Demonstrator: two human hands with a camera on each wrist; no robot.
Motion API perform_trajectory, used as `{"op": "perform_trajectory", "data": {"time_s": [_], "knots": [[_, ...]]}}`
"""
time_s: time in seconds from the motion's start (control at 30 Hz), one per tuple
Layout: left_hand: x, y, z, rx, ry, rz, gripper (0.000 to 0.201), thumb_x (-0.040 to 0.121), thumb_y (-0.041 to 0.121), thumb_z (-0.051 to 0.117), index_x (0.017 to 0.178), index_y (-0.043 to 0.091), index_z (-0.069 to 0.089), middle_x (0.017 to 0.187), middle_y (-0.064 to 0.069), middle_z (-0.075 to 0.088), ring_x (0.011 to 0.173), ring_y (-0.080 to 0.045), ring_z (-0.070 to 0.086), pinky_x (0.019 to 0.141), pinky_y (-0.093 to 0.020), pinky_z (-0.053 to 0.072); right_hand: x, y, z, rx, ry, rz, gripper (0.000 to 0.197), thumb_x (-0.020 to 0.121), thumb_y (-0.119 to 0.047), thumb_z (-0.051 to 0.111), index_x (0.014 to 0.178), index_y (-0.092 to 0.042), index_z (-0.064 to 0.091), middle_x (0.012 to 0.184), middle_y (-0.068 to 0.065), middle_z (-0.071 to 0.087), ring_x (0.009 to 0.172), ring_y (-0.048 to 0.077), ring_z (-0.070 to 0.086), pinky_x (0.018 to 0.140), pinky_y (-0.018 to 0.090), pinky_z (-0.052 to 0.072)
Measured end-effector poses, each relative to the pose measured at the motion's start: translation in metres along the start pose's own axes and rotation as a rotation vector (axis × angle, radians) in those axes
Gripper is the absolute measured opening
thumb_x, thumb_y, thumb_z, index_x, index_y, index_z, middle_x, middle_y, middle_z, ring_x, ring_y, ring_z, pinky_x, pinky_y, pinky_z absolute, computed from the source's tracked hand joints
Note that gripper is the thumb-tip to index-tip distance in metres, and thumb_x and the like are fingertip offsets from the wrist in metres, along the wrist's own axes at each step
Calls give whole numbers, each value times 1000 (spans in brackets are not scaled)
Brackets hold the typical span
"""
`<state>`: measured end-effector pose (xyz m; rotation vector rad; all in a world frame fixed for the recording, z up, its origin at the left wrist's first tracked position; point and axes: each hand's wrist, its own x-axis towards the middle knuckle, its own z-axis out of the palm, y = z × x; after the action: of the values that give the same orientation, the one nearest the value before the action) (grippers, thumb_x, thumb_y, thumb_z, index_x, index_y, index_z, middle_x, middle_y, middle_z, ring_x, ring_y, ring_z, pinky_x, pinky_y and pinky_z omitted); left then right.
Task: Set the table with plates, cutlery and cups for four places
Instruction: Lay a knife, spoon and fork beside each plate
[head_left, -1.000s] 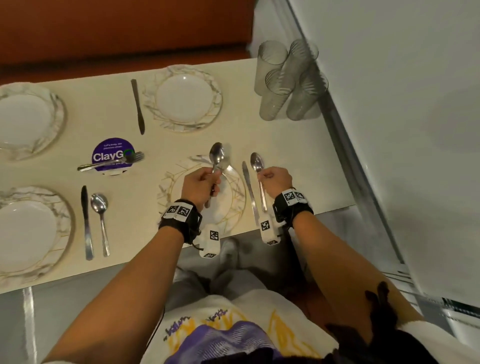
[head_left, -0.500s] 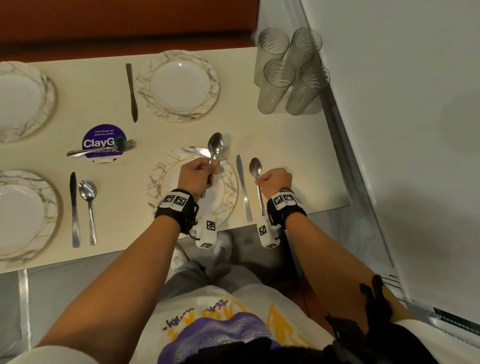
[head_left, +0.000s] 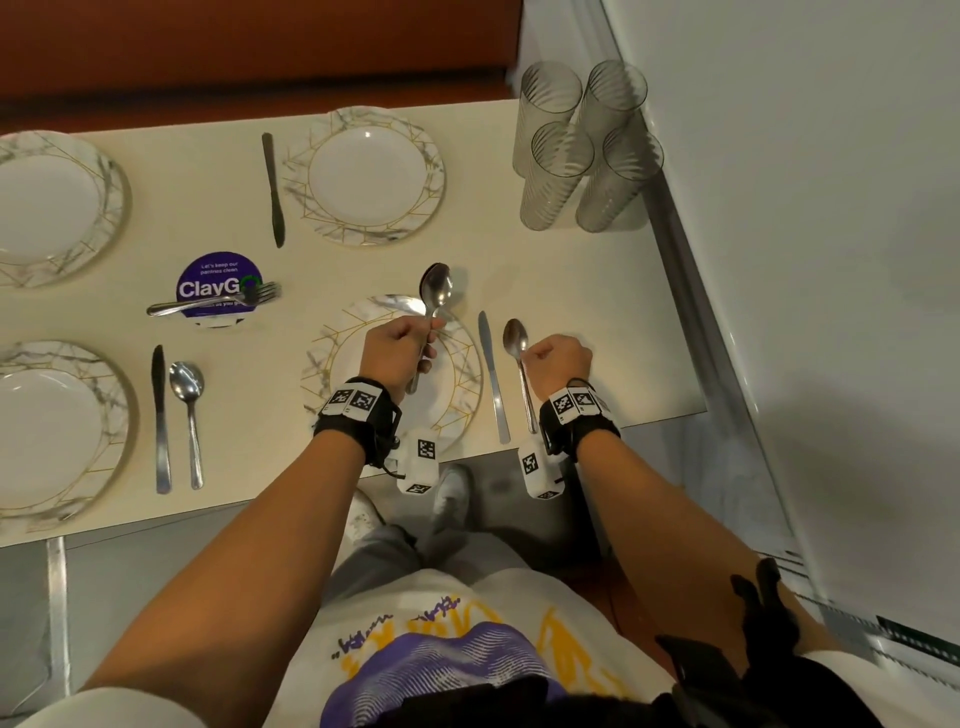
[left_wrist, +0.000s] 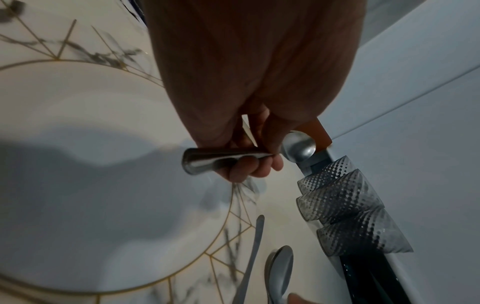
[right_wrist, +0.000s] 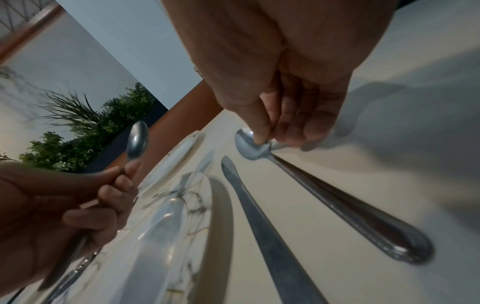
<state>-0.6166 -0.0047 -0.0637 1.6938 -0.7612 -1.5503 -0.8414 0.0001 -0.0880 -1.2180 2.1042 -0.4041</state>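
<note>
My left hand (head_left: 400, 348) grips a spoon (head_left: 435, 286) by its handle above the near plate (head_left: 332, 338), bowl pointing away from me. The handle end (left_wrist: 207, 159) sticks out under my curled fingers. My right hand (head_left: 558, 358) rests on the table to the right of that plate. Its thumb and fingers pinch a second spoon (right_wrist: 337, 195) at the neck, and this spoon lies flat. A knife (head_left: 491, 374) lies between the plate and this spoon. Several ribbed glasses (head_left: 571, 150) stand grouped at the far right corner.
A far plate (head_left: 363, 176) has a knife (head_left: 272, 187) on its left. Two more plates (head_left: 52, 202) (head_left: 52, 426) lie at the left, the nearer one with a knife (head_left: 160, 415) and a spoon (head_left: 187, 395). A fork (head_left: 208, 304) lies across a purple sticker (head_left: 218, 283). A white wall runs along the table's right edge.
The head view has shifted a little. Both hands stay where they were, the left holding its spoon over the plate and the right on the spoon on the table.
</note>
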Motion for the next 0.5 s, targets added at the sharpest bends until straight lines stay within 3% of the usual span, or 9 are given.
{"op": "perform_trajectory", "data": {"time_s": [0.23, 0.33, 0.43, 0.5], "knots": [[-8, 23, -7, 55, 6, 10, 28, 102, 18, 51, 100, 15, 79, 73, -4, 58, 55, -16, 44, 44, -25, 28, 4, -66, -8, 235, -3, -237, 11, 93, -20, 65, 96, -15, 73, 86, -2, 70, 79, 13, 64, 78, 26, 53], [-9, 38, -16, 99, 2, 35, 29, 103, 20, 50, 99, 18, 79, 69, -3, 57, 52, -15, 43, 40, -21, 25, 9, -108, -6, 319, -54, -299, 16, 92, -32, 67, 100, -19, 72, 92, 0, 71, 83, 17, 67, 79, 32, 56], [-9, 53, -30, 119, -8, 60, 30, 102, 19, 50, 99, 19, 80, 71, -4, 58, 51, -15, 43, 41, -21, 26, 13, -147, -1, 313, -146, -383, 31, 88, -44, 69, 109, -21, 70, 89, -3, 70, 83, 18, 69, 80, 34, 57], [-8, 64, -41, 108, -19, 82, 30, 102, 16, 50, 101, 15, 80, 74, -5, 59, 52, -15, 44, 41, -22, 26, 13, -171, 2, 267, -182, -437, 28, 86, -38, 72, 108, -20, 71, 85, -9, 68, 82, 14, 68, 81, 34, 58]]}}
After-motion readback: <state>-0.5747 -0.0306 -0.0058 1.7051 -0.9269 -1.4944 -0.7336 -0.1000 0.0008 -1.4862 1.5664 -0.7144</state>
